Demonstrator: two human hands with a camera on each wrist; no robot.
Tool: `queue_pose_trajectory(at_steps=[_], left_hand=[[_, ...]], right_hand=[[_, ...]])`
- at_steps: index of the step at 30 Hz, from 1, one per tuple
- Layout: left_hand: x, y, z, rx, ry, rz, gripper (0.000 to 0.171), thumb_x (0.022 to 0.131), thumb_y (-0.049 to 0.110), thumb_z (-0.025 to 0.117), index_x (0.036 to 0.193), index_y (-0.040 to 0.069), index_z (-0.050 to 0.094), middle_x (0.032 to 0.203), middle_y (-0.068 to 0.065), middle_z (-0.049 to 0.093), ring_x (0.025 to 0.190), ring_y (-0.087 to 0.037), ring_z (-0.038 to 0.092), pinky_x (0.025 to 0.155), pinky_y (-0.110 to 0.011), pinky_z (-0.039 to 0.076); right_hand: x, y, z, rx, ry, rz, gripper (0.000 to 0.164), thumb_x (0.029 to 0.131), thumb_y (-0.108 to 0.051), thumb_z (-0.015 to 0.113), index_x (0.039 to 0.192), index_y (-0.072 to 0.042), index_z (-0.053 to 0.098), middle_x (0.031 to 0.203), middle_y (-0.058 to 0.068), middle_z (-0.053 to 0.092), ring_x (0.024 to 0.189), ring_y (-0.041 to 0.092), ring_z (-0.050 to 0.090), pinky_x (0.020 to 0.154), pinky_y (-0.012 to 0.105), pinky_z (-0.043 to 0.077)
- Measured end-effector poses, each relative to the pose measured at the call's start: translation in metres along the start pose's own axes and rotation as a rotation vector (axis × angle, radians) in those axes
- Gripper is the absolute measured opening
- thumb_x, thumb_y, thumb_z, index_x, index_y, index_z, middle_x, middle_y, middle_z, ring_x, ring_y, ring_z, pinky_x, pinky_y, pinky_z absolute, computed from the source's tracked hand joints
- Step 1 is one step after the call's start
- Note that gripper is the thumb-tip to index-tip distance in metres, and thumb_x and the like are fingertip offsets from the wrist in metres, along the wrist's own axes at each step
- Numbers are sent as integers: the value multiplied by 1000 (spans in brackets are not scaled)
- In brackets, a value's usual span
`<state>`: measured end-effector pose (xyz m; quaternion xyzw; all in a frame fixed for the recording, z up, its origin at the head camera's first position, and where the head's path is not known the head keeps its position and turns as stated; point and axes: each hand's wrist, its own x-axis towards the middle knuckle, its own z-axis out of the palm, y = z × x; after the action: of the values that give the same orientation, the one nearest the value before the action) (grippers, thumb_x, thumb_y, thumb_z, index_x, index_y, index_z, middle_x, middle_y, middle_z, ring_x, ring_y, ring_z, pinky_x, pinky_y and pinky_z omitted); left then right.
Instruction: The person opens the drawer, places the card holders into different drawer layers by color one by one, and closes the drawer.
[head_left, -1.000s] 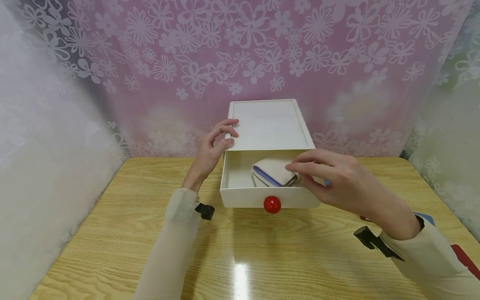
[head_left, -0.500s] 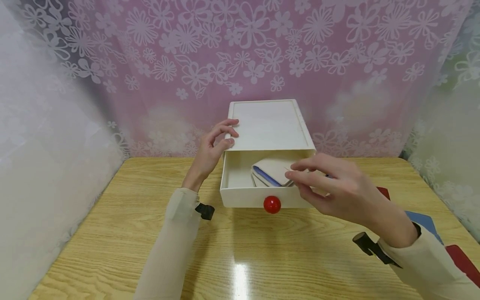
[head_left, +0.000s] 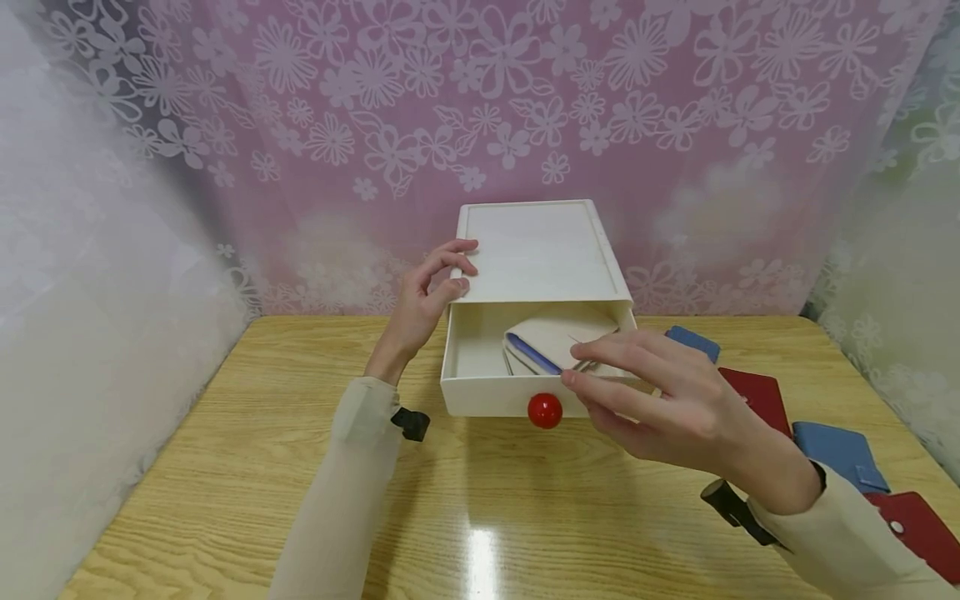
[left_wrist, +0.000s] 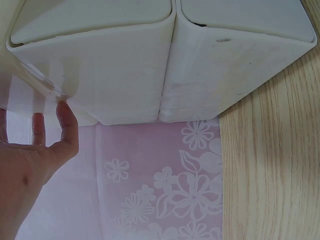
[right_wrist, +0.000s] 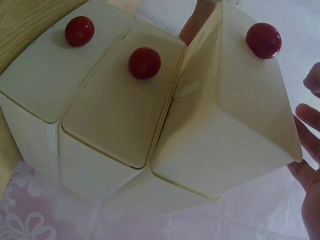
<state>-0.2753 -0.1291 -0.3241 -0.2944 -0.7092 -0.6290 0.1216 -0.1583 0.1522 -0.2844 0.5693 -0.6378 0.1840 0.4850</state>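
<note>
A white drawer cabinet [head_left: 536, 250] stands on the table with its top drawer [head_left: 487, 396] pulled out. On that drawer's front is a red knob [head_left: 545, 411]. Inside lie cream folded items [head_left: 551, 333], wallet-like, one with a blue edge; their right side is partly hidden. My left hand [head_left: 423, 300] rests its fingertips on the cabinet's upper left edge. Over the drawer's front right corner hovers my right hand [head_left: 667, 392], fingers loosely bent, nothing seen held. In the right wrist view, the right hand's fingers [right_wrist: 310, 135] are beside the drawer front, partly out of frame.
On the table's right side lie a blue wallet [head_left: 693, 342], a dark red one [head_left: 757, 396], another blue wallet [head_left: 840, 454] and another red one [head_left: 918, 529]. Lower drawers with a red knob [right_wrist: 144, 63] sit beneath the opened one. A floral curtain [head_left: 525, 100] hangs behind.
My right hand has moved down and toward me, from over the cream items to the drawer's front edge. More of the wallets at the right shows. My left hand has stayed in place.
</note>
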Motion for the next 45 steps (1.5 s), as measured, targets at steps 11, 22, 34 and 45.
queue_pose_trajectory(at_steps=[11,22,34,45], left_hand=[[1,-1,0,-6,2,-1,24,94,16,53,106,-1,64,150,-7,54,149,-16,38,122,-61,25],[0,0,0,-1,2,-2,22,94,16,53,106,1,64,151,-6,54,149,-15,38,123,-62,23],[0,-2,0,-2,1,10,23,94,16,53,106,0,64,151,-8,53,149,-17,38,123,-61,24],[0,-1,0,6,0,11,24,94,17,53,107,0,64,150,-7,54,149,-16,38,122,-61,25]], right_hand=[[-6,-1,16,-20,81,-176,20,97,-19,63,99,-4,75,93,16,77,75,28,69,57,40,55],[-12,-2,23,-145,83,-274,21,96,-26,66,101,-8,76,93,13,78,80,28,71,61,41,55],[-17,0,31,-214,106,-298,15,96,-17,69,104,-7,77,95,12,79,88,27,68,68,44,52],[-17,-4,30,-324,143,-304,13,96,-11,68,105,-9,77,94,10,78,85,21,67,63,37,36]])
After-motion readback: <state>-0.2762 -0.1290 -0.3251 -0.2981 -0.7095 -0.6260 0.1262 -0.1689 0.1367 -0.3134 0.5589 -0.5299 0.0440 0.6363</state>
